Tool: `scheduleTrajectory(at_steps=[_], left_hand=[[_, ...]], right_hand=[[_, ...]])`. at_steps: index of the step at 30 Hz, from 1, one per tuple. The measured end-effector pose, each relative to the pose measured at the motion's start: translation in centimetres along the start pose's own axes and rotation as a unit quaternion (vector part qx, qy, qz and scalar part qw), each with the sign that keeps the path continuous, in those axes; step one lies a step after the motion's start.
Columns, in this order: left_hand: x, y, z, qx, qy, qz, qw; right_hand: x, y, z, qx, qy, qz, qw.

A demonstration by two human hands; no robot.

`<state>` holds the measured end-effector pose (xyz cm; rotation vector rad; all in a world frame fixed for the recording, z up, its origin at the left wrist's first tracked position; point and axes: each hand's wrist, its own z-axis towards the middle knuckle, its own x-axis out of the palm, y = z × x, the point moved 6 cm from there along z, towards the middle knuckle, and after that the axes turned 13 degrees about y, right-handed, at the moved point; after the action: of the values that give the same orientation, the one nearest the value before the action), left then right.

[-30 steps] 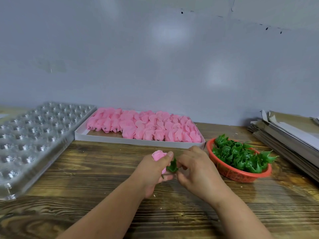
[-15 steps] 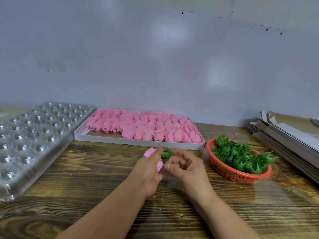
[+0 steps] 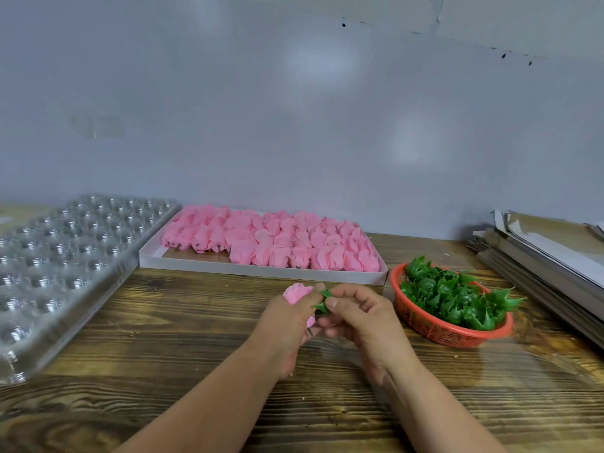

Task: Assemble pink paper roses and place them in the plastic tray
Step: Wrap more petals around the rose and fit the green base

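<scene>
A: Head view, the only one we have. Which step is in hand?

B: Fitting the base, I'd judge. Just below the middle of the frame the left hand (image 3: 287, 325) grips a pink paper rose (image 3: 296, 294), its fingers curled round the bloom, and the right hand (image 3: 356, 317) pinches a green calyx (image 3: 322, 302) between thumb and fingertips, right against the rose's underside.

A: Is the calyx seated?

B: I can't tell; the fingers cover the joint. It looks close to home, but that is a guess from a poor angle.

A: And what does the next move call for?

B: Probably a firm press so the green piece sits snug, then a carry toward the clear plastic tray (image 3: 70, 256) at the left edge of the frame, dropping the rose into one of its cups. All the cups I can see appear unfilled.

A: How does the rose look?

B: Soft pink, layered crinkled petals, bud-shaped, peeking above the left thumb. More pink blooms (image 3: 277, 243) fill the white box (image 3: 255, 271) at centre frame, against the wall.

A: And spare calyxes?

B: A heap of them in the red basket (image 3: 434, 328) at right of centre, just beside the right hand, all on the wooden table (image 3: 183, 338)
</scene>
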<state>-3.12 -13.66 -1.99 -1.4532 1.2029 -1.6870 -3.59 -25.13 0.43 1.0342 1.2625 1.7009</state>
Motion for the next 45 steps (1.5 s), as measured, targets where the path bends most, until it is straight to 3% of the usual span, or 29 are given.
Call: scheduleTrajectory(at_steps=[6,12,18,27,32,37,45], left_hand=[[0.2,0.1,-0.1,0.0,0.014,0.024,1.0],[-1.1,-0.6,0.5,0.012,-0.018,-0.137,0.99],[-1.4,-1.3,0.2,0.036,-0.043,-0.216,0.975],[-0.1,-1.6,-0.4,0.06,-0.007,-0.071,0.996],[-0.2,-1.9,-0.6,0.09,0.0,0.068,0.994],[0.5,-1.7,-0.7,0.087,0.038,0.06,0.994],[0.4,-1.5,-0.7,0.081,0.028,0.08,0.993]], right_hand=[[0.1,0.2,0.1,-0.006,0.006,-0.009,1.0],[-1.6,0.2,0.3,0.021,-0.046,0.077,0.996],[0.3,-2.1,0.2,0.118,-0.007,0.122,0.985],[1.7,-2.2,0.0,0.132,0.071,0.14,0.979],[1.9,-2.0,-0.1,0.136,0.103,0.124,0.978],[1.6,-1.8,0.1,0.11,0.091,0.134,0.981],[1.1,-1.9,0.1,0.097,0.069,0.126,0.985]])
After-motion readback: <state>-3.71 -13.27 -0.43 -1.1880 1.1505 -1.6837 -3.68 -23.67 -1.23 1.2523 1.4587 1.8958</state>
